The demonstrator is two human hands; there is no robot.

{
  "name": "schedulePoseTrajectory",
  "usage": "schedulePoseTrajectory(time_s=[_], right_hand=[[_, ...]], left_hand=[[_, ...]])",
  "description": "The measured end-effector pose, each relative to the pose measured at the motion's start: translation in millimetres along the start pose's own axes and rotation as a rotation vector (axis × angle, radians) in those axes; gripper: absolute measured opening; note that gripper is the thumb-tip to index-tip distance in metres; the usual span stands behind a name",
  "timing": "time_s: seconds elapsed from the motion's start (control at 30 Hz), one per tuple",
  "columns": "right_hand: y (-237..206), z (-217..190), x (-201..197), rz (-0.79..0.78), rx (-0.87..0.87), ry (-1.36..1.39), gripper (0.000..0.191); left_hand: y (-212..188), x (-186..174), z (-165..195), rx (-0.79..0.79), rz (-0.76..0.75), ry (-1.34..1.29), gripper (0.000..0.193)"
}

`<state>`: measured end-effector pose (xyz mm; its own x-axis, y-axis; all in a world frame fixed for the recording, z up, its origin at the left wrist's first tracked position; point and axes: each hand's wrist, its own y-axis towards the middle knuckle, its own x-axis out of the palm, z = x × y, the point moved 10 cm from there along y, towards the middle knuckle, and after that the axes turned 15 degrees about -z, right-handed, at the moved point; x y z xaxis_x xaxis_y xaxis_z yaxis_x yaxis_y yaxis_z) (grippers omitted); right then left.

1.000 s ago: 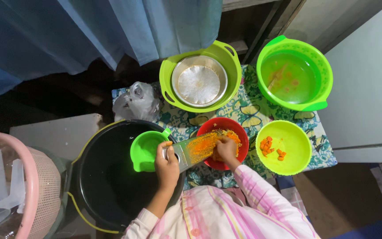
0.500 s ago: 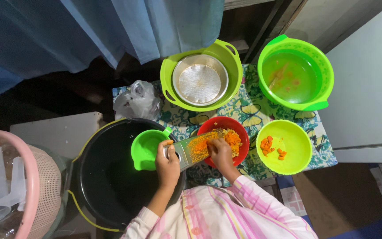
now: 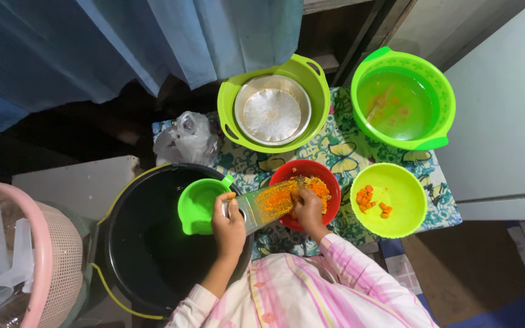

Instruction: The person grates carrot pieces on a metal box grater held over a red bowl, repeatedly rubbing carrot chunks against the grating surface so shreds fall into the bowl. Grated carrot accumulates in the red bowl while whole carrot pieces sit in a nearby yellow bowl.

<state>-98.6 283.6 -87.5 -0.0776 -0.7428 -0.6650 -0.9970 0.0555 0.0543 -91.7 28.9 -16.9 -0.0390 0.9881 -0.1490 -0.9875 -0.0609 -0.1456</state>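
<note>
Left hand (image 3: 229,220) curled in a closed grip, right hand (image 3: 308,208) pressed down with fingers bent, forearms converging.

— What's the table like?
— Small table (image 3: 341,149) with a butterfly-patterned cloth. On it: red bowl (image 3: 329,209), three green bowls (image 3: 317,115) (image 3: 445,109) (image 3: 414,209), probably a plastic bag (image 3: 186,143) at its edge.

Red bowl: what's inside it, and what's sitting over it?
The red bowl holds grated orange shreds. A flat metal grater slants over its left rim, steadied by the left hand; the right hand presses on it. The bowl's bottom under them is hidden.
</note>
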Motion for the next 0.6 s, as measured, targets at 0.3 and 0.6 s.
schedulePoseTrajectory(time_s=[0.3, 0.6], right_hand=[[-12, -46, 6, -0.060, -0.351, 0.030, 0.033], [-3, -39, 12, -0.123, -0.270, 0.181, 0.024]], left_hand=[[-2, -4, 3, 0.016, 0.015, 0.013, 0.019], [-2, -7, 13, 0.118, 0.023, 0.018, 0.018]])
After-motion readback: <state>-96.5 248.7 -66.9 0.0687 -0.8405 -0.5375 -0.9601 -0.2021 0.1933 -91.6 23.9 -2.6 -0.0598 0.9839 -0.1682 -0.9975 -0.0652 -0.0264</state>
